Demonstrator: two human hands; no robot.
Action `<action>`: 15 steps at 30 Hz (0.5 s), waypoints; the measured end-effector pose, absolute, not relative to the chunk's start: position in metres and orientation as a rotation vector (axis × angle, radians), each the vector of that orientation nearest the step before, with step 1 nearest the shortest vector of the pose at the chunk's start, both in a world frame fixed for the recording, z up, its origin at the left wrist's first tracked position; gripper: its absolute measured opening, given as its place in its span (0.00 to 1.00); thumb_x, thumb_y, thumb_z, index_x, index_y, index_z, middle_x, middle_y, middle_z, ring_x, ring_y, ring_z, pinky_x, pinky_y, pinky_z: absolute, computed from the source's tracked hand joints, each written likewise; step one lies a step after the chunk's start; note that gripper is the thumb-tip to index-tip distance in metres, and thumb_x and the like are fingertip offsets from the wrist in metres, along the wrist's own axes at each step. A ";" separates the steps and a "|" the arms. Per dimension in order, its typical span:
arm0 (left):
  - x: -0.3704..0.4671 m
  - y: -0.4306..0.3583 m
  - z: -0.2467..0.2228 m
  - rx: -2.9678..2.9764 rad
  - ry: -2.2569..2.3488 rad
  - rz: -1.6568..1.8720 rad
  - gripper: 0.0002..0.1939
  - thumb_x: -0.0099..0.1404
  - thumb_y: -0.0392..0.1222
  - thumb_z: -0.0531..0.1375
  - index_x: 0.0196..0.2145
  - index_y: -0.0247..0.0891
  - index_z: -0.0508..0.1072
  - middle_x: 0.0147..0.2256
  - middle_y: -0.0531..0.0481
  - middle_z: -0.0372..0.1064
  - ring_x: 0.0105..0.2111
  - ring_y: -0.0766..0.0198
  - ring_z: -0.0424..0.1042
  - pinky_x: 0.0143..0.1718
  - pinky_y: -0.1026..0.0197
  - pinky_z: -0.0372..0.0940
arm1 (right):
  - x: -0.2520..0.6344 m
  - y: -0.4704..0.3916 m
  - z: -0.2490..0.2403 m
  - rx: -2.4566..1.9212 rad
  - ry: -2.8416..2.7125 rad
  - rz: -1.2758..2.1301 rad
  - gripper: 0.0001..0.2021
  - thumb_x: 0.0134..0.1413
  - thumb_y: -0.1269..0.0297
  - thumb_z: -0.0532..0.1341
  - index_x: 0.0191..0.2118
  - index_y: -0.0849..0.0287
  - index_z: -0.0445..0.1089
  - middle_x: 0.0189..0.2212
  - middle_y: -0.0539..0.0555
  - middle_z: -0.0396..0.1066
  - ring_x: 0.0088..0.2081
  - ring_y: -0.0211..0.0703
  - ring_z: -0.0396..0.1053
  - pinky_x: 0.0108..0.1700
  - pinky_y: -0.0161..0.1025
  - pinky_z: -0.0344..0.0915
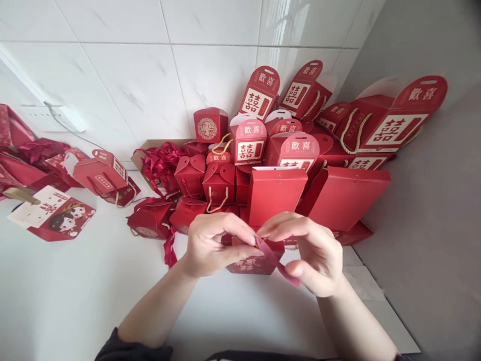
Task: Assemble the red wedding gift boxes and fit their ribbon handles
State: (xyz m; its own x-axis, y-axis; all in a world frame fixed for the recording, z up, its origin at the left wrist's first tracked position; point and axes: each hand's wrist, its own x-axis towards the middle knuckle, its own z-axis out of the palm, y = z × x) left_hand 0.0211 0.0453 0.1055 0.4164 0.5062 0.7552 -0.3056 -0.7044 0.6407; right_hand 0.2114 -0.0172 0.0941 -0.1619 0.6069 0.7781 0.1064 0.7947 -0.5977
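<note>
Working over a white worktop [93,296] stretched across the lower frame, before a crowd of red boxes [250,145] stacked from the centre to the upper right, several with rope handles [221,203] and pale printed panels. Facing, at the front of that crowd, two tall plain boxes [278,195] right of centre. Passing leftward to a carton [138,159] left of centre, heaped with bunched ribbons [163,163]. Coming down in size to a dark printed box [252,266], low in the centre of the frame, partly hidden beneath the fingers.

Best done, by judgement, unhurriedly: steady the left hand [208,245], work from the right hand [319,250], pull lightly and evenly, and guard against twists or creases.

Closed at the left, with thumb and forefinger clamped together on the upper end of a narrow pinkish-red ribbon [271,255], held just right of centre and slanting down rightward. Looser at the right: grip spread, with fingertips touching near that same end and thumb well apart, lower, beside the loose tail. Impossible to tell about contact between thumb and tail.
</note>
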 end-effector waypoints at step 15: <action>0.014 0.045 0.110 2.023 0.464 1.048 0.08 0.54 0.35 0.73 0.29 0.34 0.76 0.27 0.47 0.76 0.26 0.65 0.76 0.27 0.68 0.71 | 0.224 -0.021 0.107 -0.853 -1.976 0.448 0.08 0.63 0.74 0.59 0.43 0.57 0.73 0.35 0.54 0.77 0.35 0.40 0.74 0.39 0.38 0.71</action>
